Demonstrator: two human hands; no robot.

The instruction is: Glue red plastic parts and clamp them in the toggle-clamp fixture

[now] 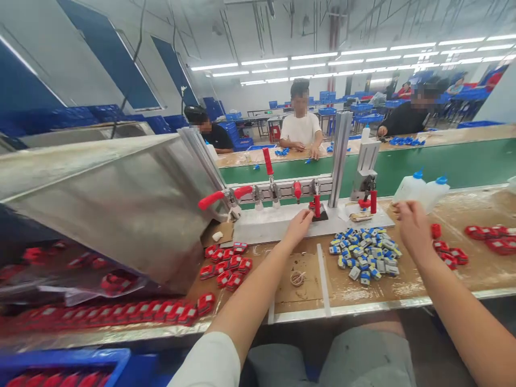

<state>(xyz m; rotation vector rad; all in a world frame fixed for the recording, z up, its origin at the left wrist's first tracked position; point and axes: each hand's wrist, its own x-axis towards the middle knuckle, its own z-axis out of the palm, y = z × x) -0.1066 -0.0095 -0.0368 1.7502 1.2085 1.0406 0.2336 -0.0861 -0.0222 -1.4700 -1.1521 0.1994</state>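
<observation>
My left hand (299, 226) reaches to the clamp fixture, its fingertips closed beside the lower end of a red-handled toggle clamp (317, 206); what they hold is hidden. My right hand (411, 228) is raised left of the white bottles, thumb and fingers pinched together around something too small to name. Between my hands lies a pile of small blue, yellow and grey parts (365, 255). A second clamp with a red handle (373, 202) stands behind the pile, a pale piece (360, 216) below it.
Red parts (228, 266) lie left of my left forearm, more (449, 255) beside my right. White bottles (411, 189) with blue caps stand behind my right hand. A small round dish (297, 278) sits near the front edge. A metal chute (121, 215) rises at left. People sit across the green belt (443, 164).
</observation>
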